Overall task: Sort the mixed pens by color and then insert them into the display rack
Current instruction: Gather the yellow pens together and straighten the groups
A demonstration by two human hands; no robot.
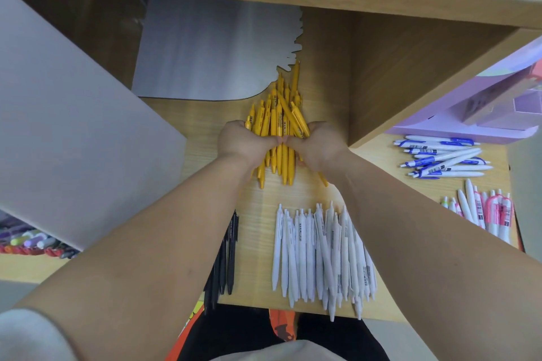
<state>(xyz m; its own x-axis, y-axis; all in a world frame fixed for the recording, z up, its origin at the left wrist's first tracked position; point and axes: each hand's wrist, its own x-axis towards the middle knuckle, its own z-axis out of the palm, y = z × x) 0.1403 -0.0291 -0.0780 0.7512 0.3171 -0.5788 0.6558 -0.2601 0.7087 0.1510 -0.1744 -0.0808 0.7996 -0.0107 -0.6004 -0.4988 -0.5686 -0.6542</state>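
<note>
Item 1: yellow pens [278, 126], one bundle, centre of bench [205, 126], tips toward the person, far ends fanned out near a grey sheet [211, 47]. Left hand [246, 142] and right hand [318, 145] close in on the bundle from both sides, thumbs touching on top; grip of each curled round the pens, not clamped flat. Whether the bundle is lifted or resting on the bench: cannot tell.

Item 2: white pens [322, 252], loose row, near edge of bench, approx. parallel.

Item 3: black pens [227, 252], small group, left of white, partly hidden under left forearm.

Item 4: white/blue pens [443, 157], pile, right side, lying crosswise.

Item 5: white/pink pens [487, 209], group, far right.

Item 6: purple box [469, 120], right rear; prob. the display rack, not certain.

Status: sorting looks done, colours apart. Step in hand: squaring up the yellow lot. Next: even the ends, hold tight w/ both hands so none slip, carry to rack.
</note>
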